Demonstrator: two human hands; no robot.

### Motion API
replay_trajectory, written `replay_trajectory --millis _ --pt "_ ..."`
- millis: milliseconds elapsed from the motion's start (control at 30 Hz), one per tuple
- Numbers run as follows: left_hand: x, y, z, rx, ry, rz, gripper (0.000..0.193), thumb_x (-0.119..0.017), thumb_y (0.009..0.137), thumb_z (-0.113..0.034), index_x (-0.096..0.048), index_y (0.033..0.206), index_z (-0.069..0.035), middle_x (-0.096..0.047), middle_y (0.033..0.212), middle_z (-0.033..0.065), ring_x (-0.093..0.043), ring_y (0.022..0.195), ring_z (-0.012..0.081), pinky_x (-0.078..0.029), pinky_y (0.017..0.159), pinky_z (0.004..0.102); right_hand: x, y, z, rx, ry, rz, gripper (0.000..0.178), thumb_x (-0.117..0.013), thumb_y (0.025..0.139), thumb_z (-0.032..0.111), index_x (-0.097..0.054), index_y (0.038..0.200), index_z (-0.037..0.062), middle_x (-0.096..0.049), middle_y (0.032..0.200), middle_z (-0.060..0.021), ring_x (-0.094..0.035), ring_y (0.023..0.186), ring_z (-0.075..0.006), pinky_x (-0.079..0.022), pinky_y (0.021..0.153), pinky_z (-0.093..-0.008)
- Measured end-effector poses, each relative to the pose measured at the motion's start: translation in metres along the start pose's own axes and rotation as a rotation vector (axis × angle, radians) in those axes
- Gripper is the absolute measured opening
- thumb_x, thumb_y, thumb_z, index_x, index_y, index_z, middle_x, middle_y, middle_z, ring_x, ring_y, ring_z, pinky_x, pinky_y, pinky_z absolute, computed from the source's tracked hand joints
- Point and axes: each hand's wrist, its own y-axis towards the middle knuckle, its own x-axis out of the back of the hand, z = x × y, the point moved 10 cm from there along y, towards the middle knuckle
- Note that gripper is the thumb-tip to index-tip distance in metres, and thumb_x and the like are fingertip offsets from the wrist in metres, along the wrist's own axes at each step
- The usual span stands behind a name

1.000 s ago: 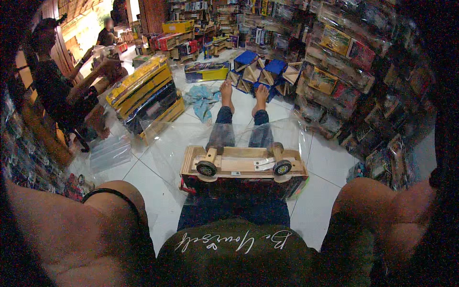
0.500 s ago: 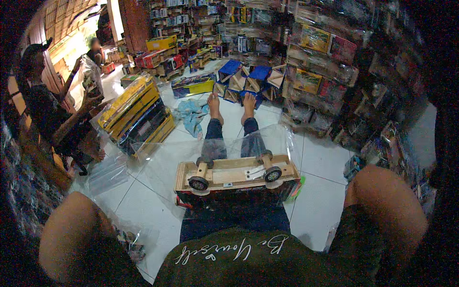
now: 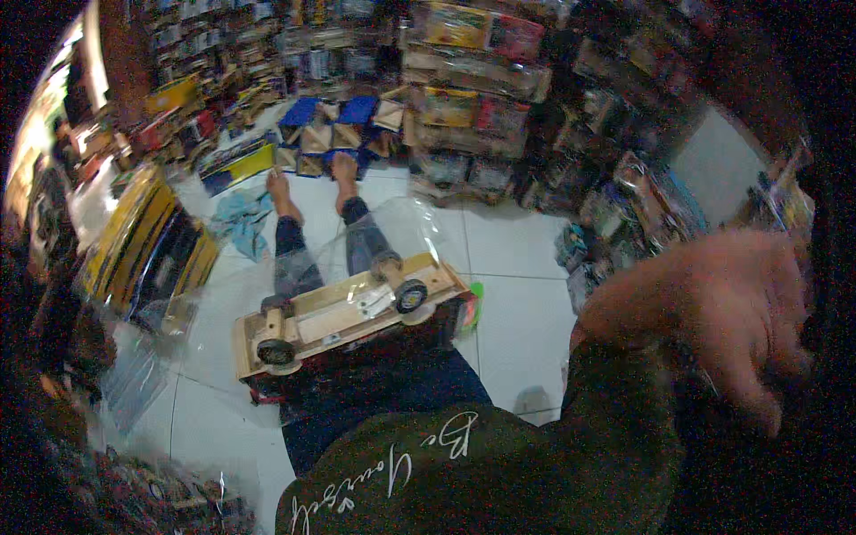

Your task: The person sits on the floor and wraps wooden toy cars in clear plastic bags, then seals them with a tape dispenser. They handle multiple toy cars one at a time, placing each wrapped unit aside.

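Observation:
A wooden toy truck (image 3: 334, 316) lies wheels up across my thighs, its dark wheels and pale underside facing me. Clear plastic film (image 3: 401, 227) spreads around and beyond it. Neither hand touches the truck. My right hand (image 3: 744, 325) is raised at the right side, close to the camera, with its fingers bent downward. Those fingers are dark and smeared by motion, so their grip is unclear, and I make out nothing in them. My left hand is out of the picture.
Blue-and-wood pieces (image 3: 334, 134) stand beyond my feet. A yellow-and-black wrapped stack (image 3: 147, 245) is at the left, near a light blue cloth (image 3: 242, 218). Tall wrapped stacks (image 3: 477, 111) rise at the back and right. Clear plastic sheets (image 3: 134, 374) lie on the tiled floor.
The view has swung to the right, so the scene has shifted left. My right hand has come into view at the right. The truck still rests on my thighs.

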Motion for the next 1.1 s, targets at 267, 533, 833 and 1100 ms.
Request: replay_trajectory --millis 267,533,833,1100 --pt "0.027 -0.026 0.006 0.000 0.033 -0.003 0.065 -0.065 0.076 -0.030 -0.039 0.129 -0.003 -0.049 0.125 0.0141 -0.048 0.112 0.0261 -0.037 0.097 0.0371 0.089 -0.303 -0.107 -1.410 -0.531 0.866 0.038 -0.052 0.089 0.030 -0.056 0.115 0.0027 -0.059 0.110 -0.0068 -0.051 0.104 -0.0156 -0.036 0.094 -0.0291" --pt "0.151 -0.060 -0.007 -0.025 0.091 -0.381 0.066 -0.066 0.075 -0.030 -0.039 0.129 -0.003 -0.049 0.125 0.0138 -0.047 0.113 0.0262 -0.036 0.097 0.0371 0.081 -0.498 0.012 -2.638 0.431 0.759 0.077 -0.024 0.085 0.067 -0.063 0.097 0.0014 -0.065 0.084 -0.0106 -0.061 0.078 -0.0205 -0.044 0.076 -0.0334" --pt "-0.050 -0.116 0.202 0.585 0.042 0.336 0.031 -0.065 0.078 -0.026 -0.060 0.098 -0.003 -0.061 0.096 0.0129 -0.056 0.089 0.0263 -0.043 0.082 0.0338 0.090 -0.443 -0.023 -2.251 0.201 0.275 0.018 -0.056 0.086 0.024 -0.056 0.082 0.0060 -0.056 0.072 -0.0023 -0.052 0.063 -0.0144 -0.044 0.061 -0.0281" --pt "-0.023 -0.130 0.211 0.425 0.038 0.026 0.024 -0.067 0.078 -0.016 -0.052 0.062 -0.004 -0.051 0.060 0.0075 -0.050 0.058 0.0211 -0.038 0.055 0.0319 0.078 -0.411 -0.015 -2.191 0.233 0.430 0.023 -0.051 0.090 0.025 -0.055 0.078 0.0047 -0.054 0.068 -0.0044 -0.052 0.063 -0.0156 -0.043 0.059 -0.0291"
